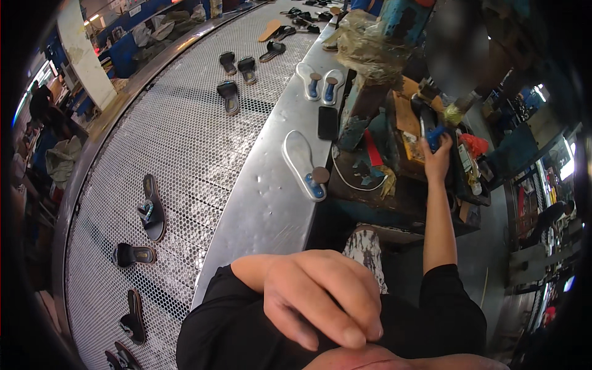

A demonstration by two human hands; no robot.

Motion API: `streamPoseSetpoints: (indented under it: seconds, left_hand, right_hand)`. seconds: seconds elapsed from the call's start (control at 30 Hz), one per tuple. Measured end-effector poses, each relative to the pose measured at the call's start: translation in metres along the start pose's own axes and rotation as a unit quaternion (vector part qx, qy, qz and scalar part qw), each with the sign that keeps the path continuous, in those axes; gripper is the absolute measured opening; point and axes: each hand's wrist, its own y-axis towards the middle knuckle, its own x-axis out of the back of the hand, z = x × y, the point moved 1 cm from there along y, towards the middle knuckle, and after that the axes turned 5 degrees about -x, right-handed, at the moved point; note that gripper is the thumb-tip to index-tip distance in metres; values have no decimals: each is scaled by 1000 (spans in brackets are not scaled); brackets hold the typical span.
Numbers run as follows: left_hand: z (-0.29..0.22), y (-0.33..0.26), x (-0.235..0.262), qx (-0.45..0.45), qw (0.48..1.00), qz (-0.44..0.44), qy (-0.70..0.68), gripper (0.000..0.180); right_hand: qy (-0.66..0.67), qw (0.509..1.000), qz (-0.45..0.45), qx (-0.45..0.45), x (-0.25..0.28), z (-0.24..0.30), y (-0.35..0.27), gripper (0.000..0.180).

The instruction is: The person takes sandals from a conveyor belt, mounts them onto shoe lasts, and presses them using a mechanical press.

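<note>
My right hand (436, 161) reaches forward to the worn workbench machine at the right. Its fingers are closed around the blue heel end of a shoe last (435, 137); a dark, foot-shaped piece (423, 114) with a pale edge extends beyond it. A grimy machine part above hides some of it. Close to my chest, my left hand (324, 296) hangs with loosely bent fingers and the thumb apart, nothing visible in it. On the metal ledge (259, 209) lies a silvery foot-shaped last (300, 157) with a blue heel and brown disc. Two similar lasts (319, 85) lie farther off.
Left of the ledge, a perforated conveyor (179, 142) carries several black sandals (151, 209) and a tan insole (269, 29). A black phone (327, 123) rests on the ledge. Crumpled plastic (373, 46) covers the machine's top. A tray with a red bag (473, 145) stands at the right.
</note>
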Motion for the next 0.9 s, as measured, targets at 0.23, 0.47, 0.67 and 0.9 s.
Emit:
streamPoseSetpoints:
  seconds: [0.23, 0.47, 0.67, 0.9]
  left_hand:
    - [5, 29, -4, -11, 999, 39, -27, 21]
    - [1, 35, -14, -5, 1000, 17, -16, 20]
    - [1, 35, -18, -17, 1000, -10, 6, 20]
    - [-8, 40, -13, 25, 999, 14, 23, 16]
  right_hand:
    - [-113, 991, 65, -11, 31, 15, 25, 71]
    - [-134, 989, 65, -7, 38, 19, 24, 72]
    - [-126, 992, 24, 17, 29, 11, -2, 81]
    - [-145, 986, 60, -58, 15, 18, -35, 85]
